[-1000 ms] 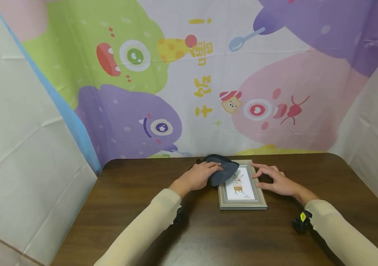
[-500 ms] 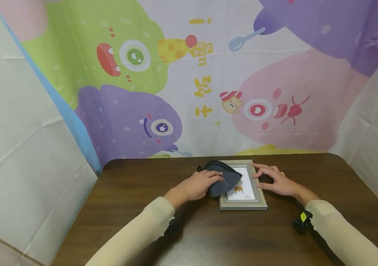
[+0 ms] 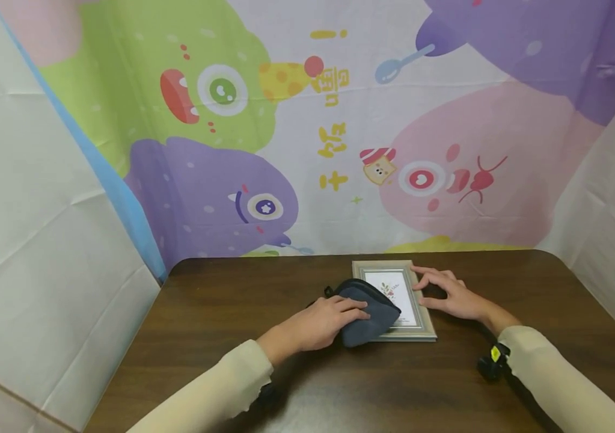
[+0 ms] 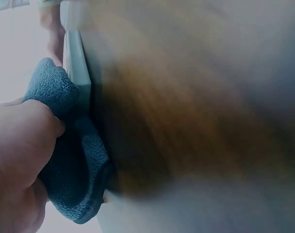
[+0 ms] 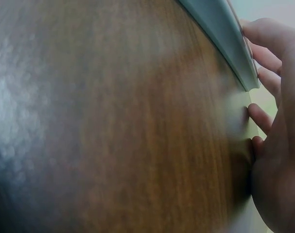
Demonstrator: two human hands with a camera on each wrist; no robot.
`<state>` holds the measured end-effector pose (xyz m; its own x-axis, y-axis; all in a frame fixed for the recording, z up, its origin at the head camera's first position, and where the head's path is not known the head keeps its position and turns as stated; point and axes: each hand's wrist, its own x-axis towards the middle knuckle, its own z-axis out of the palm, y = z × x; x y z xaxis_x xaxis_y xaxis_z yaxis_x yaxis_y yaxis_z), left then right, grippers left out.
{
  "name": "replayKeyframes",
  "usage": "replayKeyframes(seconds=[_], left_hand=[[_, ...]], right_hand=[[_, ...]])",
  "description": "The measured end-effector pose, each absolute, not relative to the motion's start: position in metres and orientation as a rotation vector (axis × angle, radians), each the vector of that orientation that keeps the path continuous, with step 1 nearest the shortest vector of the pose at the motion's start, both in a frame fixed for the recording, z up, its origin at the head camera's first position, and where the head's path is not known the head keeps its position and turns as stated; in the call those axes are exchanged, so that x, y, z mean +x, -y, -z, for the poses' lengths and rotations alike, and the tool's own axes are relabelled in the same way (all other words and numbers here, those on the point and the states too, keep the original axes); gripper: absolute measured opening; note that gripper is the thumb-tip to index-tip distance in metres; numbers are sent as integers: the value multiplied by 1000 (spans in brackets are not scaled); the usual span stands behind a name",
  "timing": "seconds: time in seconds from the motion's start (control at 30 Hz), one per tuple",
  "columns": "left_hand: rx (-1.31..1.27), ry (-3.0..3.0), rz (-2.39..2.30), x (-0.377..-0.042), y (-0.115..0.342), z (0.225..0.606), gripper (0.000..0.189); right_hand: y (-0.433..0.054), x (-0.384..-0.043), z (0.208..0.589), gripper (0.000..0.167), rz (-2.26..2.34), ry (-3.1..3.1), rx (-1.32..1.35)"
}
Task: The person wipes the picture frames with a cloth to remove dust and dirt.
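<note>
The left hand [image 3: 324, 320] grips a fuzzy cloth [image 3: 373, 326] over the picture frame [image 3: 424, 323]; the right hand [image 3: 454, 297], fingers wide, touches its right edge.

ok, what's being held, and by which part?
Left hand holds the dark cloth by its left side, fingers over the top. Right hand touches the picture frame along its right edge; no clear grip.

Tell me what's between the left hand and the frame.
The cloth. The head view shows it under the left hand, covering the near left corner of the frame.
</note>
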<state>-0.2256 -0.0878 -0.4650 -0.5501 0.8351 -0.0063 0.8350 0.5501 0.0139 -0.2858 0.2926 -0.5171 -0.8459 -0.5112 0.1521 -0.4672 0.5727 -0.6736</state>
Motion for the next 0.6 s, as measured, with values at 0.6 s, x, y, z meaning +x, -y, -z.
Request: replayKeyframes(seconds=[0.6], left_hand=[[1501,-2762,-52,-218,89,469,63]], right_hand=[[-294,-288,521,18,1150,-2727,-861]])
